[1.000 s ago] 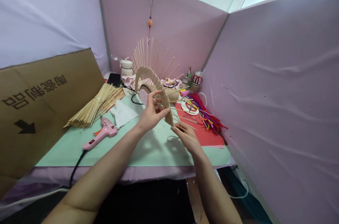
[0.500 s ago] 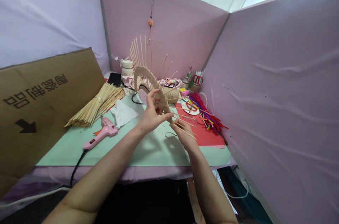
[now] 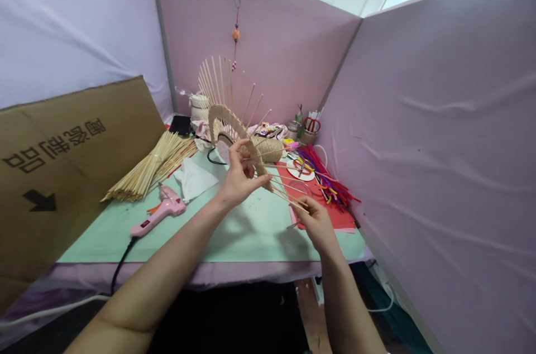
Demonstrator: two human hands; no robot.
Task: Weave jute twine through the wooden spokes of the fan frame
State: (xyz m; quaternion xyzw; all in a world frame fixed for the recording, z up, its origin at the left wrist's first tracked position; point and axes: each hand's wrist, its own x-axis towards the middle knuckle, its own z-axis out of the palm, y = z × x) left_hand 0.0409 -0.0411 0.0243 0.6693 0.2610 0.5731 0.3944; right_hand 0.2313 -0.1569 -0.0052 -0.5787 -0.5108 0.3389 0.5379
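Note:
A woven tan ring (image 3: 226, 113) is held up and tilted above the table, with thin wooden sticks (image 3: 214, 79) fanning outward from its edge. My left hand (image 3: 237, 180) is closed round the near side of the ring, thumb on its lower rim and fingers inside. Beside the lower stick ends, my right hand (image 3: 317, 224) is pinched shut on a thin strand that looks like twine; its end shows below the fingers. Behind the ring lies a roll of twine (image 3: 270, 149).
To the left are a pink glue gun (image 3: 161, 211), a bundle of sticks (image 3: 140, 170), a white cloth (image 3: 196, 178) and a cardboard box (image 3: 84, 175). On the right, pipe cleaners (image 3: 335, 186) lie over red sheets (image 3: 343, 221). Scissors (image 3: 312, 124) stand in a pot.
My right hand has moved right and slightly down, from under the ring's lower edge out to the stick ends. The ring has shifted slightly left, with my left hand still gripping it.

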